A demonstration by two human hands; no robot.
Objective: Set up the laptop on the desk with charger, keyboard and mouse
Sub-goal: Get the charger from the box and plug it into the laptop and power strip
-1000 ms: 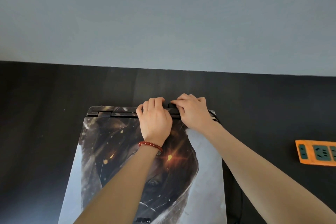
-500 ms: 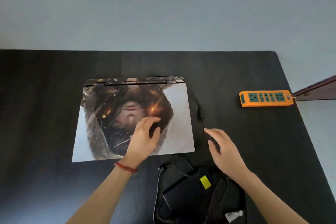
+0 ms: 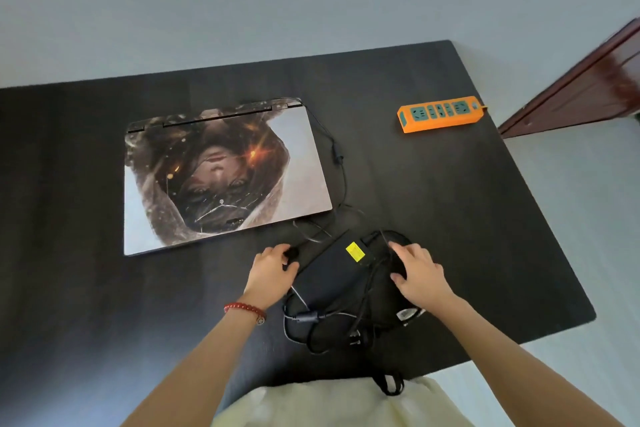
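1. Both hands now off the laptop (image 3: 221, 173); it lies closed on desk (image 3: 450, 218).
2. We see left hand (image 3: 272, 270) and right hand (image 3: 417, 272) half-open, flanking charger brick (image 3: 341, 274); grip unclear.

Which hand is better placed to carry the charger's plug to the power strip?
Right, probably. The right hand rests on the charger side nearest the orange power strip; the left hand sits toward the laptop.
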